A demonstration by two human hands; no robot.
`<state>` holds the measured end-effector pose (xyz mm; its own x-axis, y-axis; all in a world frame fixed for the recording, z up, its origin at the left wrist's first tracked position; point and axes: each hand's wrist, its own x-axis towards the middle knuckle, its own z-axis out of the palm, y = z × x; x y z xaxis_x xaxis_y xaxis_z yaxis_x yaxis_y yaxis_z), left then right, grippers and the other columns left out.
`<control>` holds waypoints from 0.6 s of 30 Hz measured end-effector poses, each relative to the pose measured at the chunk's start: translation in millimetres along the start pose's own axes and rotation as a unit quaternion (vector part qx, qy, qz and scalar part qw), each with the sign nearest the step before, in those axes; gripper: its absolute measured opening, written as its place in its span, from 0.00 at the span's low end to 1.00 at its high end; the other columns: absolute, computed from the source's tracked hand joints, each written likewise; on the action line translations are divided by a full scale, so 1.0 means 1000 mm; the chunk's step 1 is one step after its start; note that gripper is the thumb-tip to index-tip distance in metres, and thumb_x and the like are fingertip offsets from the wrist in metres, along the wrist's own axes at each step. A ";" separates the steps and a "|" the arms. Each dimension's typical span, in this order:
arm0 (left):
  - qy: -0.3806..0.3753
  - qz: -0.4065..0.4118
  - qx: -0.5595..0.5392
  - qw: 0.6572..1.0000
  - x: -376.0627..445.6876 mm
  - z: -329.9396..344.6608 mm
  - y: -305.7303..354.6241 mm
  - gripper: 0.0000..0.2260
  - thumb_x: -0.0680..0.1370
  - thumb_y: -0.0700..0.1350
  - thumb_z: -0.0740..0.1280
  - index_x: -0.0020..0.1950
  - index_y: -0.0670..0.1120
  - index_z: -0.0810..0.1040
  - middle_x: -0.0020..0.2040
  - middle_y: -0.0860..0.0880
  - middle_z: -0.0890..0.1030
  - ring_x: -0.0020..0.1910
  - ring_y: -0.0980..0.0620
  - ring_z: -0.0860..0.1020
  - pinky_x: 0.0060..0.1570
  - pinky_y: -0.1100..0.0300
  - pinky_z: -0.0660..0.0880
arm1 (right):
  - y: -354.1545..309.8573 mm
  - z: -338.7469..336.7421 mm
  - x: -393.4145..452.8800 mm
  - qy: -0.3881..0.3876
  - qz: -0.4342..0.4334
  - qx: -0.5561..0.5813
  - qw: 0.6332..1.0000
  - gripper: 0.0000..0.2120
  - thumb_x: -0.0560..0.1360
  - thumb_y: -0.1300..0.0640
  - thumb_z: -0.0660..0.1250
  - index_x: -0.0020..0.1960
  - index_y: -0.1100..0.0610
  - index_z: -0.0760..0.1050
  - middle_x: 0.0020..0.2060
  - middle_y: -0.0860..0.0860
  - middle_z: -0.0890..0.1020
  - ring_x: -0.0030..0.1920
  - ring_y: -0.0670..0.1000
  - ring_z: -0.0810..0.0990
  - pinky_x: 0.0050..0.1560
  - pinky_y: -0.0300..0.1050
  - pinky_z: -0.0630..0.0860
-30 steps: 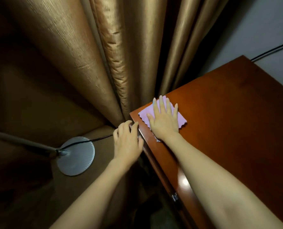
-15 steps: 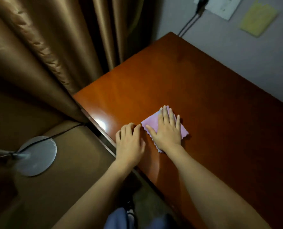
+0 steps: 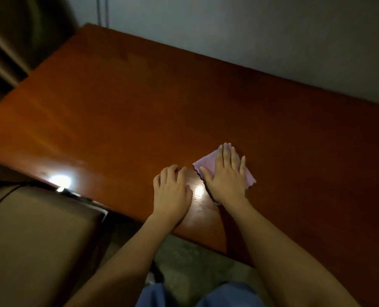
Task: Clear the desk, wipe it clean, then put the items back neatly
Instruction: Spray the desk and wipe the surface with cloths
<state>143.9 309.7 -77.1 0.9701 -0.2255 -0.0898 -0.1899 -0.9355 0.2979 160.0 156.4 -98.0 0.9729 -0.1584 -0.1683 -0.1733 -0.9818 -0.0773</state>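
A red-brown wooden desk (image 3: 140,103) fills most of the view, its top bare apart from a small pink cloth (image 3: 208,163) with a scalloped edge. My right hand (image 3: 227,176) lies flat on the cloth with straight fingers and presses it onto the desk near the front edge. My left hand (image 3: 172,191) rests on the wood just left of the cloth, its fingers loosely bent and holding nothing. Most of the cloth is hidden under my right palm.
A grey wall (image 3: 250,29) runs behind the desk, with a cable (image 3: 102,9) hanging at the back left corner. Brown curtains (image 3: 4,41) hang to the left. A brown upholstered seat (image 3: 35,235) stands beside the desk's left front edge.
My right hand has slid the pink cloth from the desk's left corner rightwards along the front edge. My left hand came off the edge onto the top beside it. The view swung right.
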 end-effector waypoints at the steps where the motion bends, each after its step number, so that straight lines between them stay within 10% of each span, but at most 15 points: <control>1: -0.009 0.015 0.002 1.000 -0.004 0.004 0.018 0.22 0.79 0.48 0.58 0.73 0.46 0.64 0.71 0.45 0.65 0.71 0.46 0.61 0.67 0.51 0.57 | 0.021 0.000 -0.010 -0.003 0.016 0.008 1.000 0.39 0.78 0.34 0.41 0.77 0.60 0.39 0.77 0.56 0.42 0.77 0.55 0.39 0.73 0.56 0.36; 18: -0.091 0.189 0.033 0.977 -0.067 0.079 0.278 0.22 0.80 0.49 0.56 0.74 0.47 0.62 0.70 0.45 0.65 0.71 0.47 0.61 0.68 0.52 0.56 | 0.297 -0.002 -0.150 -0.003 0.200 0.059 0.978 0.38 0.79 0.35 0.43 0.77 0.59 0.37 0.77 0.55 0.39 0.76 0.53 0.37 0.73 0.55 0.34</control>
<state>14.4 42.9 -63.5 0.7872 -0.5971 -0.1539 -0.5447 -0.7904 0.2805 -36.7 -111.3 -93.9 0.8234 -0.5258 -0.2133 -0.5560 -0.8228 -0.1180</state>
